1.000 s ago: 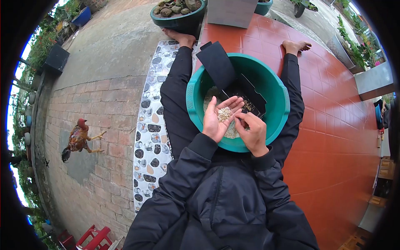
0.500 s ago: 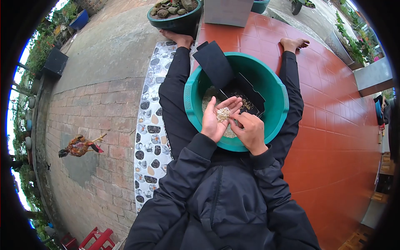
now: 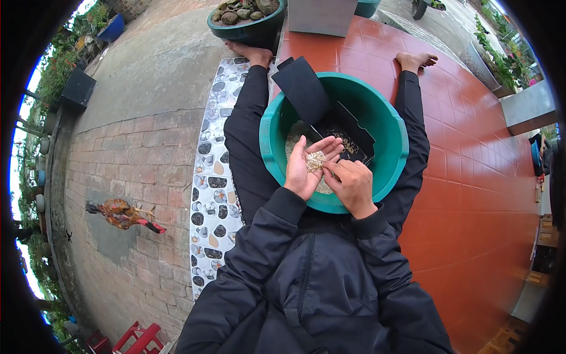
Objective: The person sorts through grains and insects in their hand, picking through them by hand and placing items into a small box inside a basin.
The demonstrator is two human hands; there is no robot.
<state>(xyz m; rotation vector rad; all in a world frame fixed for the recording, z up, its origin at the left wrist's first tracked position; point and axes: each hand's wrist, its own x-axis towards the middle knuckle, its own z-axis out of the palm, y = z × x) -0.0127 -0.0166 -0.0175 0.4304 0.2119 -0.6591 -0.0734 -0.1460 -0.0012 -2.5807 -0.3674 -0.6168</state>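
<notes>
My left hand (image 3: 303, 173) is palm up, its fingers loosely extended, and holds a small heap of pale grains (image 3: 315, 161). Beside it, my right hand (image 3: 352, 187) has thumb and fingertips pinched together at the edge of the heap; whatever is between them is too small to make out. Both hands are over a green plastic tub (image 3: 394, 154) between my legs. Inside the tub, a black open box-like piece (image 3: 348, 127) holds some husky grains, and its raised black flap (image 3: 302, 88) leans over the rim. More pale grain (image 3: 293, 140) lies at the tub's bottom, partly hidden by my hands.
Red tiles (image 3: 466, 230) cover the floor on the right, with a pebble-patterned tile strip (image 3: 209, 177) on the left. A chicken (image 3: 121, 213) stands on the brick paving. Ahead are a planter with stones (image 3: 244, 23) and a grey block (image 3: 320, 16). A red stool (image 3: 138, 337) stands lower left.
My right fingertips have shifted slightly to the left, against the grain heap; the left hand stays in place. On the paving, the chicken has turned and its head has moved right and lower.
</notes>
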